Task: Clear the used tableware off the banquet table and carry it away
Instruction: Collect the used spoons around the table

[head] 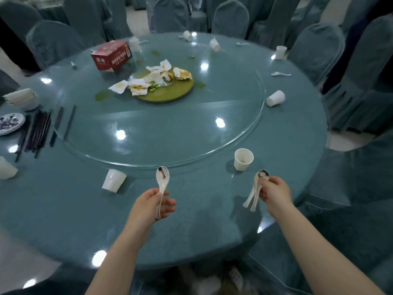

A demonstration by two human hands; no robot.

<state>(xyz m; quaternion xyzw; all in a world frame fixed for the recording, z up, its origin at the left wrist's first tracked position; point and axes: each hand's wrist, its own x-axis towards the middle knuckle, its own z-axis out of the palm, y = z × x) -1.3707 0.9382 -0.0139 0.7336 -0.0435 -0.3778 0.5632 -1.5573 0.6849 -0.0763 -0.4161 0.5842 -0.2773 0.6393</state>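
My left hand [152, 204] grips a white ceramic soup spoon [162, 177] by its handle, bowl pointing up and away, above the near part of the round teal table [191, 231]. My right hand [275, 193] holds a bundle of white soup spoons [256, 188], bowls up, handles hanging down toward the table. An upright paper cup [243, 159] stands just beyond my right hand. A tipped paper cup [113, 180] lies to the left of my left hand. Farther off lie another tipped cup [275, 98] and a loose spoon [280, 74].
A glass turntable [148, 133] carries a green plate [170, 90] with crumpled napkins and a red box [112, 56]. Stacked bowls [21, 99], a patterned plate [10, 123] and dark chopsticks [38, 133] sit at the left. Covered chairs [230, 18] ring the table.
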